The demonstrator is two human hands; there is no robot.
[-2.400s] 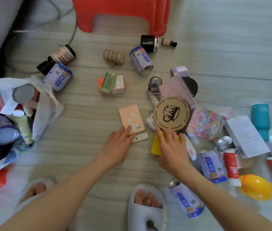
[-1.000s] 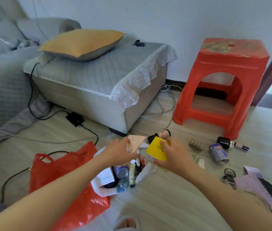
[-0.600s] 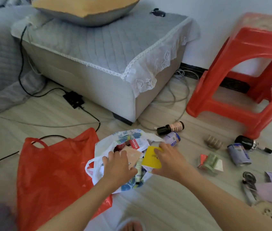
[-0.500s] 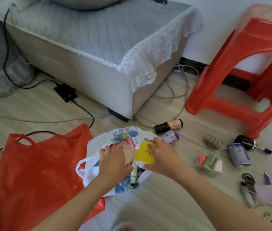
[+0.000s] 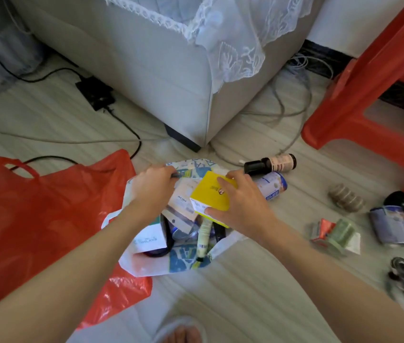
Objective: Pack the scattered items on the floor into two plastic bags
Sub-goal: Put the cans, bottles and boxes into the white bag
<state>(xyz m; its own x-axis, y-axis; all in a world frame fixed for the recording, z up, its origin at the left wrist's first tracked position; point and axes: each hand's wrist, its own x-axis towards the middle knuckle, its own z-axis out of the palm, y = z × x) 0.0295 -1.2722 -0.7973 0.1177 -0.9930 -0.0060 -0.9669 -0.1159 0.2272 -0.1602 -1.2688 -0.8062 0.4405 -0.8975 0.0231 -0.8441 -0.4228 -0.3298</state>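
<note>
A white plastic bag (image 5: 144, 264) with blue print lies open on the floor, filled with boxes, a tube and cans. My right hand (image 5: 241, 209) grips a yellow box (image 5: 209, 196) over the bag's mouth. My left hand (image 5: 152, 188) is at the bag's far rim with a pale peach packet (image 5: 183, 194) under its fingers; whether it grips the packet or the rim I cannot tell. A red plastic bag (image 5: 30, 219) lies flat to the left, partly under the white one.
Loose on the floor to the right: a dark bottle (image 5: 270, 164), a blue-labelled can (image 5: 274, 185), a ribbed brown roll (image 5: 345, 199), a second can (image 5: 391, 227), a green item on a small box (image 5: 334, 233). A red stool (image 5: 359, 95) and a grey ottoman (image 5: 161, 78) stand behind, with cables between.
Both hands carried the peach packet and yellow box from the scattered pile to the white bag and lowered them to its mouth. My view tilted down toward the bag.
</note>
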